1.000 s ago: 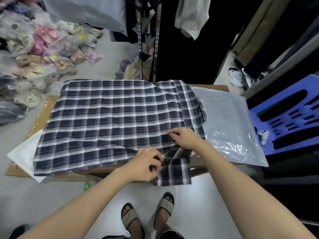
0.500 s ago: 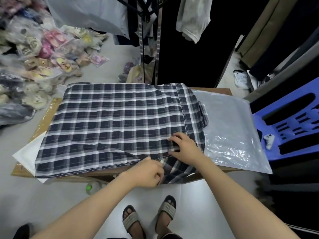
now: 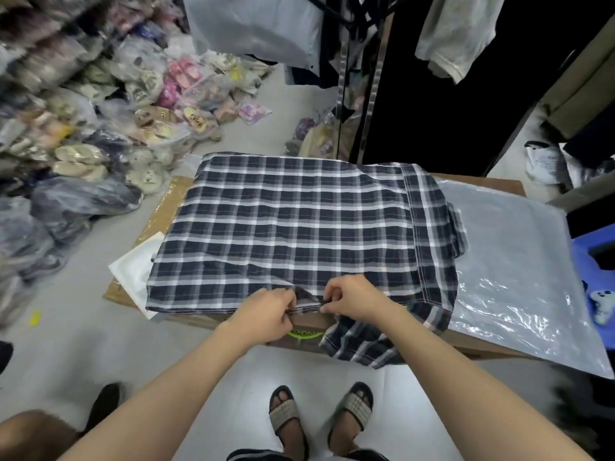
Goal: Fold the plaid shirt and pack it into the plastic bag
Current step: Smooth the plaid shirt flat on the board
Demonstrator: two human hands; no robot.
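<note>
The dark navy and white plaid shirt point(image 3: 299, 227) lies spread flat over a cardboard box point(image 3: 479, 179). Its near right part hangs over the box's front edge. My left hand point(image 3: 266, 314) and my right hand point(image 3: 352, 297) sit close together at the shirt's near edge, each pinching the fabric there. The clear plastic bag point(image 3: 512, 261) lies flat to the right of the shirt, its left side tucked under the shirt's right edge.
A white sheet point(image 3: 133, 277) pokes out under the shirt's left side. Bagged slippers point(image 3: 149, 121) pile up on the floor at left. Dark clothes hang on a rack point(image 3: 432, 78) behind the box. A blue plastic stool point(image 3: 595, 241) stands at the right. My sandalled feet point(image 3: 319, 417) are below.
Both hands came together at the near edge and now pinch the fabric. The hanging part of the shirt shifted right, baring the box front. The camera turned left.
</note>
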